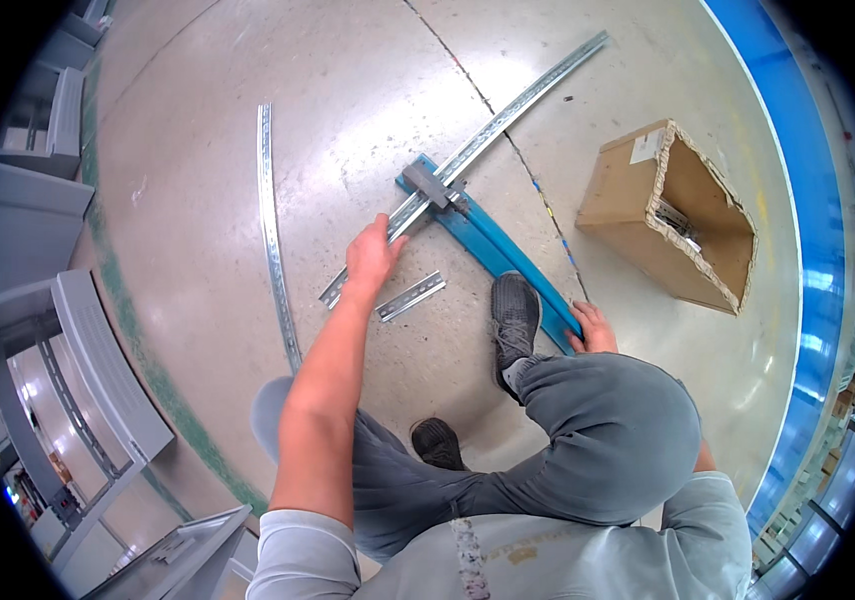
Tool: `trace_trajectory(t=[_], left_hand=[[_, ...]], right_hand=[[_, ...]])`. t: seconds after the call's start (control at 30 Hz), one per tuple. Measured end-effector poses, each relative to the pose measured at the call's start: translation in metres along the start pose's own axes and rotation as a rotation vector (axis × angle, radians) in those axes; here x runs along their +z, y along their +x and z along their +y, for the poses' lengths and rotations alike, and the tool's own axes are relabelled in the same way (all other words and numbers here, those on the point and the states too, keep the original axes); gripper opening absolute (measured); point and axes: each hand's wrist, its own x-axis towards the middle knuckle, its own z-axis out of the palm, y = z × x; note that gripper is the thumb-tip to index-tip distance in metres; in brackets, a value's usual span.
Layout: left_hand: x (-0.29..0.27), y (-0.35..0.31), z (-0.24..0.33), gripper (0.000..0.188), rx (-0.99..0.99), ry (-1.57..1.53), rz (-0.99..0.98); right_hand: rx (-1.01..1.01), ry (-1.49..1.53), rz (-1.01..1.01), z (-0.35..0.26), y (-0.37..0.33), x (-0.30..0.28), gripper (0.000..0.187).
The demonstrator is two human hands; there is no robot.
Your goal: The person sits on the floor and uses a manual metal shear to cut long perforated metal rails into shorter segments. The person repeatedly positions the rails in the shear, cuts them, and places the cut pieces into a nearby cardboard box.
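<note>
My left hand (pixel 373 258) is closed round a long perforated metal mounting rail (pixel 528 98) near its lower left end. That rail runs slantwise through the dark head (pixel 428 187) of a blue lever-type rail cutter on the floor. At the lower right, my right hand (pixel 595 328) is closed on the end of the cutter's blue lever handle (pixel 508 242); its palm side is hidden. The handle lies low along the blue base (pixel 465 237), and my shoe (pixel 516 315) presses on or against that base. A short piece of rail (pixel 411 296) lies apart, below my left hand.
Another long rail (pixel 270 220) lies on the floor at left. To the right stands a torn-edged cardboard box (pixel 623 190) with metal pieces inside. Grey metal cabinets (pixel 113 360) line the left side beyond a green floor line. A blue strip (pixel 813 230) curves along the right.
</note>
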Motion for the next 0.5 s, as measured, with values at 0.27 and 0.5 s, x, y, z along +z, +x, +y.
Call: trace_trajectory(t=[0.27, 0.5], left_hand=[[0.004, -0.005, -0.001, 0.035, 0.005, 0.009, 0.017], [-0.005, 0.001, -0.006, 0.034, 0.006, 0.015, -0.026]], right_hand=[[0.073, -0.118, 0.194, 0.001, 0.022, 0.046, 0.074], [0.012, -0.124, 0.0, 0.012, 0.01, 0.032, 0.07]])
